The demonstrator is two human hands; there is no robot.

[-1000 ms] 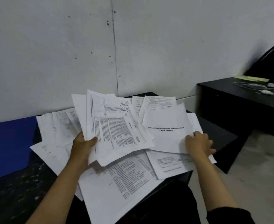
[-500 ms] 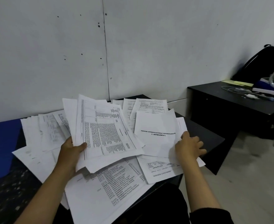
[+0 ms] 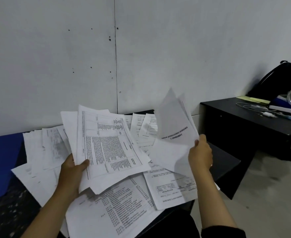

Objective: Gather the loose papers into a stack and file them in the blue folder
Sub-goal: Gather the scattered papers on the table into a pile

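Sheets (image 3: 174, 134) now lifted off the desk (image 3: 227, 162) in right hand (image 3: 200, 154) grip; left hand (image 3: 72, 170) clenched on sheaf (image 3: 107, 145); ready to merge, blue folder (image 3: 0, 162) untouched.

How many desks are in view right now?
2. The near desk lies under the scattered papers, beside the blue folder. The second desk stands at right against the wall. More may sit outside the view.
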